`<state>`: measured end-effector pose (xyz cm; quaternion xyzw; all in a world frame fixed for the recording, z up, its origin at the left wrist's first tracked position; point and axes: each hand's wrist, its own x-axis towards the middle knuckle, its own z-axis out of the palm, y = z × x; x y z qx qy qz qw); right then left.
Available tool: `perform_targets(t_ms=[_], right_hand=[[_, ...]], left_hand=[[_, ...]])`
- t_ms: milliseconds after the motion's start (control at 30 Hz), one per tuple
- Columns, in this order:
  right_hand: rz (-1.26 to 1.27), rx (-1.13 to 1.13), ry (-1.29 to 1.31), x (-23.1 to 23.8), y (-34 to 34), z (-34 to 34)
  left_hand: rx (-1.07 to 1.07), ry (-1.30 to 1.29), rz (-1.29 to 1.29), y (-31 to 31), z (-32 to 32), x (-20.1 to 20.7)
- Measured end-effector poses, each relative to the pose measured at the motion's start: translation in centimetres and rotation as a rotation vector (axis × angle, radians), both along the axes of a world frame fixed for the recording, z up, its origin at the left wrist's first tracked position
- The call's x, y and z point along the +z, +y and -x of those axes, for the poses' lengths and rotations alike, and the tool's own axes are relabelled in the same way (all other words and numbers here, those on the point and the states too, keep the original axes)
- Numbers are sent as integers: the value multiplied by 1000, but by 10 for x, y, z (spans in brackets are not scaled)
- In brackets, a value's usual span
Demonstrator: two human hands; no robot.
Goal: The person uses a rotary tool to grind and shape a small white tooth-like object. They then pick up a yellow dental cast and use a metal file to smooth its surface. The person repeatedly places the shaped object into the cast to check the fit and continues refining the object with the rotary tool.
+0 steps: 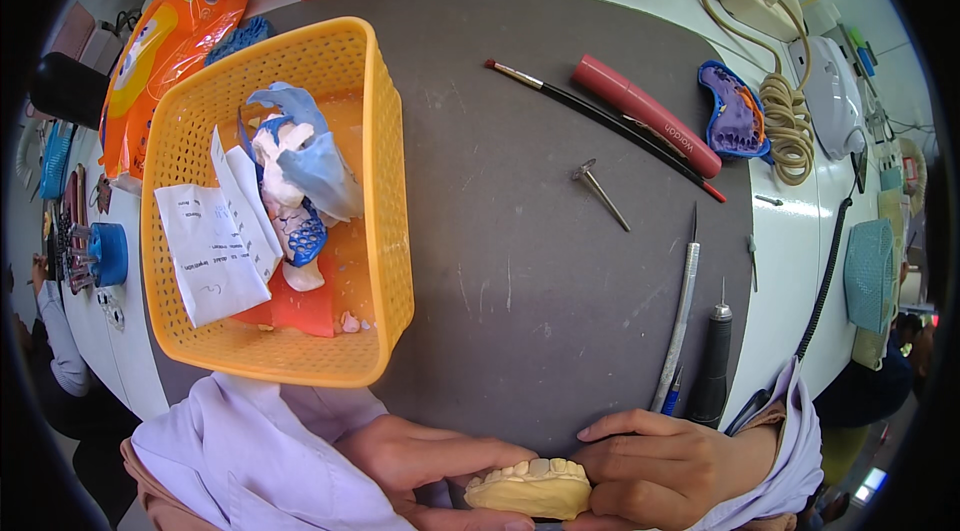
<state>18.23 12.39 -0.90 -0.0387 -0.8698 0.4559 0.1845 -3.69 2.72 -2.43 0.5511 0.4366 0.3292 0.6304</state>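
A pale yellow dental cast with a row of teeth along its upper edge is held low at the near edge of the grey mat. My left hand grips its left side, fingers over the top and thumb below. On the opposite side, the curled fingers of my right hand press against the cast. Beside my right hand lie a black-handled pointed tool and a slim metal carving tool. The underside of the cast and some fingertips are hidden.
A yellow basket at left holds paper slips, blue impression material and white plaster pieces. On the grey mat lie a brush, a pink tube and a bur. A purple dental impression sits near a coiled cord.
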Motion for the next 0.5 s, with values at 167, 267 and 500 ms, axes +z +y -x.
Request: perform_targets(t_ms=[167,267,500], right_hand=[[-2,6,-7,0,0,0],[-4,6,-9,-2,0,-1],[-8,12,-9,-1,1,0]], left_hand=[[-37,76,119,4,0,11],[-60,155,166,7,-1,16],[-17,116,143,5,-2,15]])
